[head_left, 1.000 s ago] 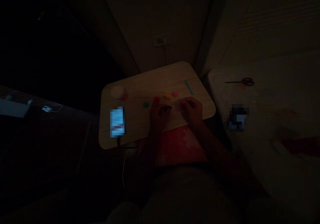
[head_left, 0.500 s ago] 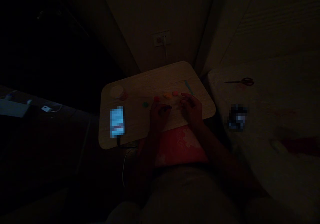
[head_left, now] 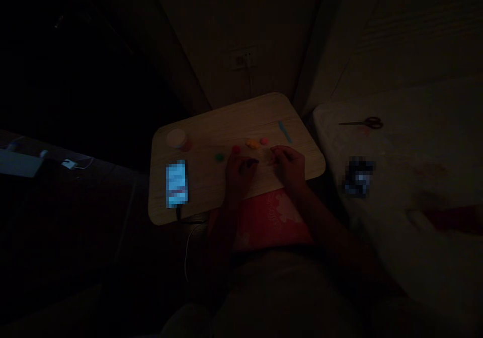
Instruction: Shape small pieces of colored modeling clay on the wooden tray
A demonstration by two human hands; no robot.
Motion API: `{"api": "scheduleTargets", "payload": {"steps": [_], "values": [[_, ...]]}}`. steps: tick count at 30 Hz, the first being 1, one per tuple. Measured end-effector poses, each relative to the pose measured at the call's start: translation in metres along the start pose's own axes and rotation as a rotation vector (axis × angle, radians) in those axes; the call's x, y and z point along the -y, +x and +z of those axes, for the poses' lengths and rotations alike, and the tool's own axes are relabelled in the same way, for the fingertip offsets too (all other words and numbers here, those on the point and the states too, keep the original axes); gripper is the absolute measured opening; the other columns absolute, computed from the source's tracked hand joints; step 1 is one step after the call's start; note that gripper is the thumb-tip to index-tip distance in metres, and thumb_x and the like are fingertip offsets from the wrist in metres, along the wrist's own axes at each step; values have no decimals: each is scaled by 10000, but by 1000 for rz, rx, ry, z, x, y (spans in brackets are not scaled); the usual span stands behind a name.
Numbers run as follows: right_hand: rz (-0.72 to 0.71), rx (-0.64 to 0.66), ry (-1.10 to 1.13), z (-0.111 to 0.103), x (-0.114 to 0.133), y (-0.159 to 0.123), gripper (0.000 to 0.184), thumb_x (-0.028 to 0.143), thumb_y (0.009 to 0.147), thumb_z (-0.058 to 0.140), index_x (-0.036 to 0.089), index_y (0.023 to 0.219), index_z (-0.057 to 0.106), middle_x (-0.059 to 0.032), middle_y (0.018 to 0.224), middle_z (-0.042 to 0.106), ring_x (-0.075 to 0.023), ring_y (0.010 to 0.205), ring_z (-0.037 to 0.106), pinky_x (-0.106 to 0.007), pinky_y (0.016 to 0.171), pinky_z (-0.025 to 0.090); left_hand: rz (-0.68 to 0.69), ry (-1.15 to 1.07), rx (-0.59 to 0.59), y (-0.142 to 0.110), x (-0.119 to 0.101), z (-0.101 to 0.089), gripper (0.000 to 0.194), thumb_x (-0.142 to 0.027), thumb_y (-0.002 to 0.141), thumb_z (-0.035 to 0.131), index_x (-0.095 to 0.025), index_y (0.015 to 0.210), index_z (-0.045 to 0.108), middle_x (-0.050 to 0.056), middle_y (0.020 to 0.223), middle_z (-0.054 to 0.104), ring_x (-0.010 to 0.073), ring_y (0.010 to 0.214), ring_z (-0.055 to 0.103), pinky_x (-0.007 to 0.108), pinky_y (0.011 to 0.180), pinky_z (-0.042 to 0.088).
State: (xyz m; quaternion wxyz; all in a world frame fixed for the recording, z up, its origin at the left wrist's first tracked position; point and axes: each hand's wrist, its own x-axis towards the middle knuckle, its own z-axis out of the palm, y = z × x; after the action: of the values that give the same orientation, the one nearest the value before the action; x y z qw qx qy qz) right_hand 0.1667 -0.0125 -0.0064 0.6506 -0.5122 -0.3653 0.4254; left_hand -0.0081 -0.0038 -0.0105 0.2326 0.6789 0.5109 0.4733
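In the dim light, my left hand (head_left: 239, 174) rests over the small wooden table (head_left: 204, 177), its fingers curled around a small dark piece (head_left: 251, 163) of unclear kind. My right hand (head_left: 290, 167) is a short way to the right, fingers bent and pinched together; what they hold, if anything, is too dark to make out. Just beyond the hands lie small coloured lumps that look like modelling clay: a green lump (head_left: 219, 157), a red lump (head_left: 236, 149), an orange-yellow lump (head_left: 252, 144) and a pink lump (head_left: 263, 141). A blue flat knife-like tool (head_left: 285, 132) lies past my right hand.
A lit phone (head_left: 176, 183), blurred out, lies at the table's left, below a pale round tub (head_left: 176, 138). Scissors (head_left: 372, 122) and a blurred dark object (head_left: 359, 177) are on the pale surface at right. A wall socket (head_left: 243, 58) with a plugged cable is behind.
My right hand's fingers, stretched toward the pink lump before, have drawn back and curled in. My left hand stays nearly in place with the dark piece.
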Motion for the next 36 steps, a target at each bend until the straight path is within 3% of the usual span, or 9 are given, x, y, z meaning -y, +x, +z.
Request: {"api": "scheduleTargets", "payload": {"steps": [7, 14, 17, 21, 26, 31, 36], "values": [[19, -18, 25, 2, 5, -1, 192, 355, 731, 810, 217, 754, 678, 20, 640, 660, -132, 555, 581, -262, 544, 483, 0, -10, 0, 1, -1, 0, 120, -297, 853, 802, -218, 906, 729, 83, 1020, 678, 231, 950, 668, 371, 863, 584], [8, -25, 30, 1, 6, -2, 323, 493, 835, 749, 212, 693, 671, 21, 587, 594, -119, 517, 511, -251, 493, 410, -7, 15, 23, 1, -5, -3, 106, -299, 864, 786, -219, 913, 737, 82, 1030, 686, 233, 975, 667, 372, 896, 580], [23, -8, 43, 2, 4, -1, 348, 542, 846, 745, 209, 752, 709, 23, 597, 582, -114, 502, 491, -252, 476, 387, -13, 18, 20, 0, -4, -3, 112, -301, 864, 790, -219, 916, 733, 92, 1048, 687, 246, 996, 671, 393, 914, 581], [2, 9, 39, 1, 3, 0, 351, 555, 869, 719, 209, 903, 765, 19, 648, 602, -120, 542, 518, -254, 508, 411, -4, 18, 11, 0, 0, -1, 115, -283, 851, 803, -223, 921, 734, 95, 1046, 686, 262, 1041, 669, 419, 950, 576], [-34, 11, -1, -1, 1, 0, 257, 461, 807, 793, 228, 913, 778, -11, 749, 707, -155, 637, 607, -279, 597, 496, -11, 16, 9, -1, 2, 0, 134, -318, 863, 799, -228, 933, 728, 102, 1080, 686, 273, 1093, 663, 433, 976, 574], [-47, 30, 47, 0, -3, 1, 259, 445, 846, 771, 241, 1007, 764, -5, 757, 712, -156, 641, 631, -282, 604, 516, 1, 0, 13, 0, -1, -1, 136, -329, 866, 794, -226, 912, 716, 88, 1029, 682, 248, 1007, 671, 408, 934, 584], [-30, 3, 61, 1, -3, 2, 263, 476, 837, 781, 234, 862, 683, 13, 702, 678, -141, 598, 612, -268, 575, 497, -13, 11, 25, 0, -2, -2, 136, -322, 853, 801, -231, 916, 723, 91, 1059, 685, 251, 1012, 668, 401, 909, 589]]}}
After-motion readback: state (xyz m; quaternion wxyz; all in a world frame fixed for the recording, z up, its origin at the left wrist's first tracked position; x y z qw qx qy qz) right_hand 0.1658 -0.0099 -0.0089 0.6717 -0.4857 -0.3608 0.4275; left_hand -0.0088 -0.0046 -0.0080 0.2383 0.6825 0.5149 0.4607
